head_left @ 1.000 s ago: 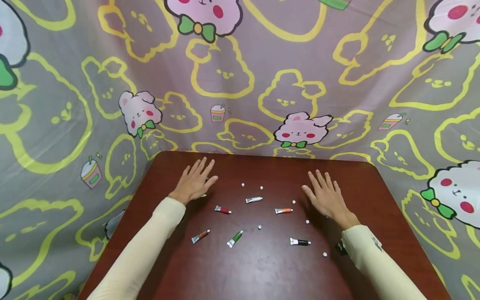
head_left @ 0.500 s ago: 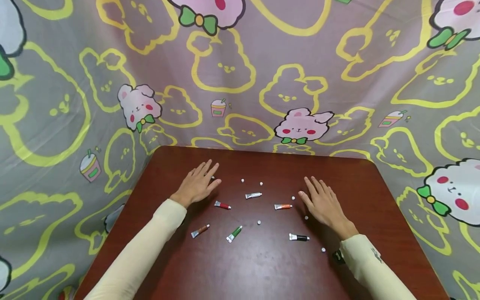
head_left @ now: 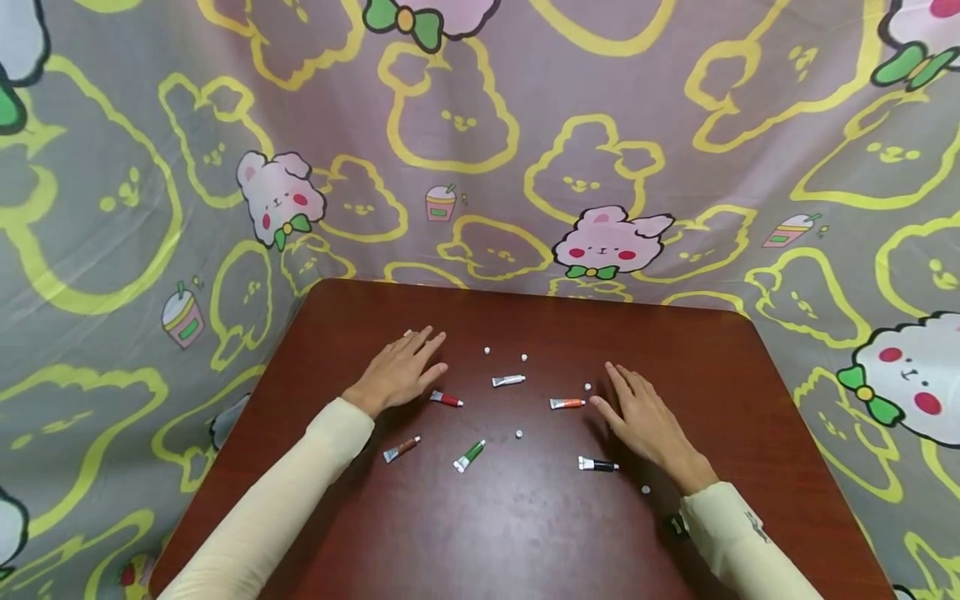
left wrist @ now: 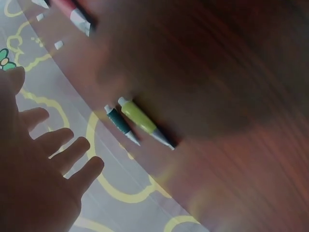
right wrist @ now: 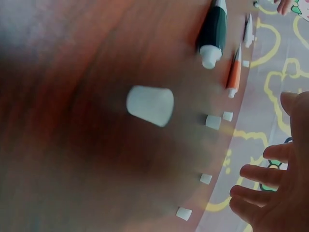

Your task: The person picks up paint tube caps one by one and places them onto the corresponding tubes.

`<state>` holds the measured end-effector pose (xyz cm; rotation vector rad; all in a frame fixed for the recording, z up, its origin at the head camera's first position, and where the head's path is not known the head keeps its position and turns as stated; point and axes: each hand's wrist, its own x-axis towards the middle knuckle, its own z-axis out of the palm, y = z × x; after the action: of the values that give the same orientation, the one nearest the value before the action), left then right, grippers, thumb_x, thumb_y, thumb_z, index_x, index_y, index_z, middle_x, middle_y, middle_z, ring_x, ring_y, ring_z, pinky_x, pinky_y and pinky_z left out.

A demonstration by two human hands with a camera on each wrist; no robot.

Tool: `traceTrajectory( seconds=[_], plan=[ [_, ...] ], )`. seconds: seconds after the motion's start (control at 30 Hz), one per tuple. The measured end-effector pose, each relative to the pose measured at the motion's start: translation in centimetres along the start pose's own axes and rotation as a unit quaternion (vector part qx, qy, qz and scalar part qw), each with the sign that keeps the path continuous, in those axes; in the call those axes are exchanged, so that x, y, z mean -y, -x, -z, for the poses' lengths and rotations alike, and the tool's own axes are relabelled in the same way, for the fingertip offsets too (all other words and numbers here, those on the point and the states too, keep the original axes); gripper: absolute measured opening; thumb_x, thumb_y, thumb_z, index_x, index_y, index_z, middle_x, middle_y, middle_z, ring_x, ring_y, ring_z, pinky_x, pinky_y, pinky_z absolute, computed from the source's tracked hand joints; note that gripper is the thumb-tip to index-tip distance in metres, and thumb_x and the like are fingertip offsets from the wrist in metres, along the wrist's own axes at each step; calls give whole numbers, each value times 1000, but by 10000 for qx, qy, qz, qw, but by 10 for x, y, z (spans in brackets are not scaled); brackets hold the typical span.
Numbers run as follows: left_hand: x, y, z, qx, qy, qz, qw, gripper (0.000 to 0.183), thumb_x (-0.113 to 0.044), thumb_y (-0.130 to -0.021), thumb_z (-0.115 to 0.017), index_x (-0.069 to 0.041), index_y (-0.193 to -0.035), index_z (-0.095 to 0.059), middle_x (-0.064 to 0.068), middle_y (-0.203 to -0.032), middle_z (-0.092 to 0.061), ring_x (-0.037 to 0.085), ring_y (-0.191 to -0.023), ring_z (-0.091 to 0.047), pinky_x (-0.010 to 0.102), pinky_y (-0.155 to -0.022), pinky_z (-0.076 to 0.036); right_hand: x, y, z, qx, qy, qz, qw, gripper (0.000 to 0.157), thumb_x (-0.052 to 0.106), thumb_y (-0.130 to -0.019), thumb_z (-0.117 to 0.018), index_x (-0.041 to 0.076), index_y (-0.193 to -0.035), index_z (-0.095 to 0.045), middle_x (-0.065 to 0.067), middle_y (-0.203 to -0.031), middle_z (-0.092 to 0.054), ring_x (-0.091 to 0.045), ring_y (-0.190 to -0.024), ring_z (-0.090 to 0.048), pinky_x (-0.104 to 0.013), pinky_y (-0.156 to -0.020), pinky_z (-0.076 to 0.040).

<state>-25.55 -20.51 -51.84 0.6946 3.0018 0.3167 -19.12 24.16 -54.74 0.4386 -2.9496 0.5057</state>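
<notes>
My left hand (head_left: 397,369) hovers over the far left of the table with relaxed fingers, holding nothing. Just to its right lies a red paint tube (head_left: 447,399). Beneath it, the left wrist view reveals a yellow paint tube (left wrist: 140,116) and a dark green one (left wrist: 119,121), mostly hidden from the head view. On the right, my empty right hand (head_left: 652,421) is held out, fingers extended, near an orange paint tube (head_left: 567,403) and a black one (head_left: 600,465). A loose white cap (right wrist: 149,104) appears large in the right wrist view.
A white tube (head_left: 508,380), a green tube (head_left: 470,456) and a brown tube (head_left: 402,449) lie on the brown table (head_left: 480,533). Several white caps are scattered around, one cap (head_left: 519,434) near the middle. A patterned cloth (head_left: 495,100) surrounds the table's back and sides.
Both hands have drawn back slightly toward the near side, the left one also rightward, closer to the red tube. The head view has tilted, shifting the table upward. The tubes stay put.
</notes>
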Motion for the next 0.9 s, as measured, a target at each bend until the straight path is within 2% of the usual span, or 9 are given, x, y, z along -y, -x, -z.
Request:
traceTrajectory(
  seconds=[0.23,0.47,0.67,0.9],
  plan=[
    [-4,6,-7,96,95,-157,9998,63,-49,-113,-49,-18,-168,-42,20,-173,-40,46,-157,-42,64,-125,-38,1,8,-6,-137,71,190,9997,74,39,-106,-69,-3,-162,-44,-32,-156,-54,-53,-145,-50,-67,-120,-42],
    [-13,14,-11,159,158,-286,9993,60,-47,-113,-53,-22,-166,-46,17,-168,-48,41,-154,-47,64,-121,-42,1,15,-10,-322,99,297,9990,74,34,-101,-77,-4,-158,-49,-31,-150,-58,-51,-139,-55,-67,-113,-49],
    [-18,16,-16,202,93,-518,9984,60,-45,-112,-57,-20,-165,-48,17,-163,-53,40,-150,-51,61,-121,-42,1,21,-12,-500,159,380,9979,72,31,-95,-83,-5,-151,-56,-30,-135,-62,-49,-122,-59,-63,-100,-55],
    [-23,18,-19,166,-134,-755,9969,61,-43,-108,-66,-18,-162,-52,16,-157,-59,37,-144,-57,58,-115,-49,0,25,-17,-822,206,600,9946,57,23,-87,-90,-4,-133,-68,-24,-116,-65,-46,-103,-61,-58,-90,-54]
  ],
)
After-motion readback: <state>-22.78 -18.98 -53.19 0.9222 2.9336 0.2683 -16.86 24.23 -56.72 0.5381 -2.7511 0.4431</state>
